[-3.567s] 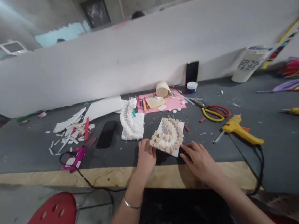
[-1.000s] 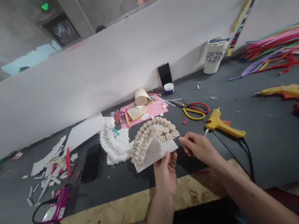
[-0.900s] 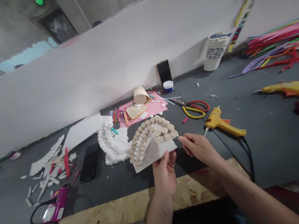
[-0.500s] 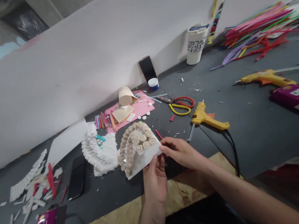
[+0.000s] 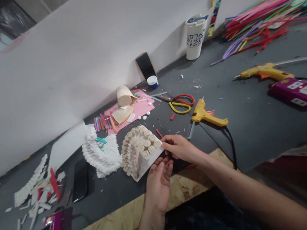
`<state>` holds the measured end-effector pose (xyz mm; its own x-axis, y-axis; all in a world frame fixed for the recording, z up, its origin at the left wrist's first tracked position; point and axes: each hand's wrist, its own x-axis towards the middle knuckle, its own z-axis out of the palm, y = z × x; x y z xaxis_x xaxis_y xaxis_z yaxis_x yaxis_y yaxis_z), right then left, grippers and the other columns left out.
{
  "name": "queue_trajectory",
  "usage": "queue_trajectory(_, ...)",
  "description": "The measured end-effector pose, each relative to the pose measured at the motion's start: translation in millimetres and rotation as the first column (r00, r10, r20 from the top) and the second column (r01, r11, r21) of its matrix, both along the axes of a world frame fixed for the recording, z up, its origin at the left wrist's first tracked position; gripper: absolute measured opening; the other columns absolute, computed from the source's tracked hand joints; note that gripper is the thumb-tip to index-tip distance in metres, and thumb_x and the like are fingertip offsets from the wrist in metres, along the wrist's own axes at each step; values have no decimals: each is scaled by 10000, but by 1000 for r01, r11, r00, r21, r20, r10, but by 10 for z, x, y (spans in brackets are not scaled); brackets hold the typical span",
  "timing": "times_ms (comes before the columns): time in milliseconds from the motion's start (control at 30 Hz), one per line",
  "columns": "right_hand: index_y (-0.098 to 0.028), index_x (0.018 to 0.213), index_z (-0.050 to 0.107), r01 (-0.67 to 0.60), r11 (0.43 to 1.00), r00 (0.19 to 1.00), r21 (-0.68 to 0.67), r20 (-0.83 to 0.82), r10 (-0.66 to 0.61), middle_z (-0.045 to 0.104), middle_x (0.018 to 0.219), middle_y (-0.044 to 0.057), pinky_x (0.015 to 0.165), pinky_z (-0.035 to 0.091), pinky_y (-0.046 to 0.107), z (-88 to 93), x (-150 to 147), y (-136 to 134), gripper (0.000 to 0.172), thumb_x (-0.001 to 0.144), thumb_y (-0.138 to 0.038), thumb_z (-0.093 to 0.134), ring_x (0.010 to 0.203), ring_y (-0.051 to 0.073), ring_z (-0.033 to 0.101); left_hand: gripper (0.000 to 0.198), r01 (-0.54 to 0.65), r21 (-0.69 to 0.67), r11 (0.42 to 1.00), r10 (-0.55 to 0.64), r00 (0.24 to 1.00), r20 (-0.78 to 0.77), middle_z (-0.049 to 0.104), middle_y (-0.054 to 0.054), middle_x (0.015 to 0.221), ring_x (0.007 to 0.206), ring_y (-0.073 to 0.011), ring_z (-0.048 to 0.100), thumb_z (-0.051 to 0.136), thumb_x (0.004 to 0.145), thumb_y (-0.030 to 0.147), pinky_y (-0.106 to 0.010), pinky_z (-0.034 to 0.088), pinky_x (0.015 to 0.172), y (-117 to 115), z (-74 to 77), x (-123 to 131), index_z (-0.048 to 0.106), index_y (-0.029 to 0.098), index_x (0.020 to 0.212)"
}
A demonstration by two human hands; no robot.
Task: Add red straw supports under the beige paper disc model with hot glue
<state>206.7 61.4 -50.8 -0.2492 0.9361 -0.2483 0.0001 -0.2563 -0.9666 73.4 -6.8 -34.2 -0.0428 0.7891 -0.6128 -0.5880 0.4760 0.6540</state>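
My right hand (image 5: 179, 147) pinches the right corner of a white card model covered with rolled beige paper coils (image 5: 145, 152), which form a curved wall and a cluster on top. Just below its front edge is my left hand (image 5: 158, 184), palm up with fingers loosely spread and holding nothing. Whether its fingertips touch the card I cannot tell. A fluffy white curved model (image 5: 109, 163) with turquoise bits sits left of the coil model. Beyond my right hand lie a yellow glue gun (image 5: 208, 117) and scissors (image 5: 180, 102) with red and yellow handles.
Pink paper (image 5: 142, 110) at the back carries a tipped beige cup (image 5: 124, 96) and coloured sticks. A black phone (image 5: 80, 181) and white scraps (image 5: 41, 200) lie left. To the right are a second glue gun (image 5: 266, 71), a purple power strip (image 5: 296, 91), pipe cleaners (image 5: 257, 20) and a tumbler (image 5: 195, 38).
My left hand has let go of the card's front edge and opened, dropping slightly below it. My right hand still pinches the corner. The whole view has shifted a little.
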Motion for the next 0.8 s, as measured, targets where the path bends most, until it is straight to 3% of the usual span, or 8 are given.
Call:
queue_trajectory(100,-180,831,622,-31,999,999,-26,7,31,553,582,-58,371,262,187,-6,-7,8,202,880,-363,554,365,43,391,295,199,-43,979,-198,980,27,745,-71,846,746,-156,726,856,693,211,-232,584,691,-220,82,-54,680,122,912)
queue_trajectory(200,-175,827,626,-58,998,997,-22,58,59,548,575,-58,369,270,183,-47,4,24,225,902,-365,532,358,42,406,329,448,13,894,-448,894,-4,721,-58,805,653,-131,693,842,733,337,-214,564,593,-421,217,-158,687,122,927)
queue_trajectory(300,-170,855,659,-78,997,990,-2,118,78,567,586,-50,386,304,180,-88,15,39,226,914,-338,519,365,42,424,324,576,121,808,-565,817,-115,728,-58,795,651,-131,697,806,777,387,-219,577,597,-543,382,-323,714,138,963)
queue_trajectory(400,-168,898,696,-91,995,981,28,177,85,591,594,-43,413,346,177,-113,10,51,212,908,-301,531,376,45,452,285,579,216,786,-544,814,-202,745,-52,813,709,-135,708,779,808,388,-221,586,651,-620,600,-483,739,185,1003)
queue_trajectory(633,-155,978,728,-114,984,918,139,395,50,637,617,-18,472,425,182,-169,-43,233,221,881,-195,533,434,82,560,273,476,296,828,-360,856,-370,755,-45,826,727,-156,698,797,778,423,-244,570,696,-851,1169,-648,779,233,972)
queue_trajectory(700,-157,963,740,-128,973,889,193,458,26,646,629,-11,493,431,186,-169,-63,319,231,884,-180,523,457,89,567,276,460,336,822,-314,858,-407,747,-56,802,713,-177,687,794,771,442,-268,565,672,-888,1227,-742,789,238,956)
queue_trajectory(800,-152,944,761,-162,943,845,291,534,-20,706,770,40,571,464,211,-145,-115,433,256,896,-171,510,543,107,590,240,410,390,824,-217,865,-452,720,-62,741,685,-223,660,807,736,434,-334,556,641,-901,1199,-1032,801,273,914)
